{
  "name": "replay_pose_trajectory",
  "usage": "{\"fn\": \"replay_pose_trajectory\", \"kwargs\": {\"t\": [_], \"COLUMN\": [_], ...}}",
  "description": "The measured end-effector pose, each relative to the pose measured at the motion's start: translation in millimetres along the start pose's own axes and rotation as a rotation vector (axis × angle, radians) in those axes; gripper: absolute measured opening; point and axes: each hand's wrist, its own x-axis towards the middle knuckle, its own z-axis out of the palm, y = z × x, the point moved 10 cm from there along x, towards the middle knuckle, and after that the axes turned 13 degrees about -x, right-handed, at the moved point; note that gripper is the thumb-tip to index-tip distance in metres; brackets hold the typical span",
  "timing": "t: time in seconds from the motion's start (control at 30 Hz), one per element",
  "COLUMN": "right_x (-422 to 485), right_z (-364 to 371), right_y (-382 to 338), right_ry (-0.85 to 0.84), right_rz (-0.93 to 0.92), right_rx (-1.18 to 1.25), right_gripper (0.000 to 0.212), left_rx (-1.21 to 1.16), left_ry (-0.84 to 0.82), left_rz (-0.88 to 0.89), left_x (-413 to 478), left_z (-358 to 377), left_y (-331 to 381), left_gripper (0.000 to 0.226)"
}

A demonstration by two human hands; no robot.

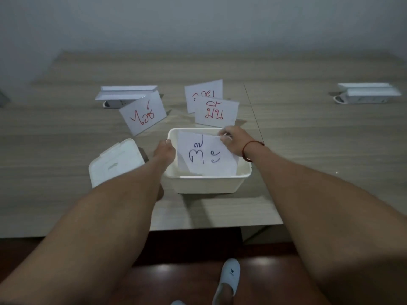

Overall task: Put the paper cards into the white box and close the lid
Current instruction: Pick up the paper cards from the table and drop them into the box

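An open white box (204,183) stands on the wooden table near its front edge. A paper card with blue writing (206,156) leans inside the box, its top sticking out. My right hand (234,139) pinches that card's top right corner. My left hand (165,150) grips the box's left rim. The white lid (115,162) lies flat to the left of the box. Three more cards with red writing stand behind the box: one at the left (143,113), one at the back (203,93) and one in front of it (217,112).
A white power strip with a raised cover (125,95) sits behind the left card, and another (367,93) sits at the far right. The table's front edge (198,227) is close to me. A foot in a white slipper (229,278) shows on the floor below.
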Motion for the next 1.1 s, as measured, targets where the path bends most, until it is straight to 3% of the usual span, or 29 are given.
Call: {"fn": "replay_pose_trajectory", "kwargs": {"t": [0.2, 0.33, 0.4, 0.5, 0.63, 0.83, 1.1], "right_x": [-19, -16, -4, 24, 60, 123, 204], "right_z": [70, 71, 59, 28, -10, -27, -21], "right_y": [7, 13, 13, 15, 14, 19, 22], "right_ry": [-0.363, -0.451, -0.384, -0.171, 0.029, 0.150, 0.175], "right_rz": [-0.033, 0.008, 0.036, 0.077, 0.115, 0.160, 0.187], "right_rx": [-0.140, -0.174, -0.115, -0.093, -0.122, -0.250, -0.342], "right_gripper": [0.020, 0.021, 0.025, 0.015, 0.026, 0.031, 0.032], "left_rx": [-0.026, -0.023, -0.019, -0.002, 0.022, -0.011, 0.029], "left_ry": [0.012, 0.016, 0.016, 0.036, 0.053, 0.122, 0.234], "left_rz": [-0.034, -0.023, -0.023, -0.027, -0.016, -0.082, -0.196], "left_x": [-3, 1, 5, 13, 31, 71, 112], "left_z": [0, 0, 1, 2, 6, 9, 14], "left_y": [0, 1, 1, 5, 17, 37, 51], "left_gripper": [0.051, 0.051, 0.050, 0.049, 0.045, 0.050, 0.064]}}
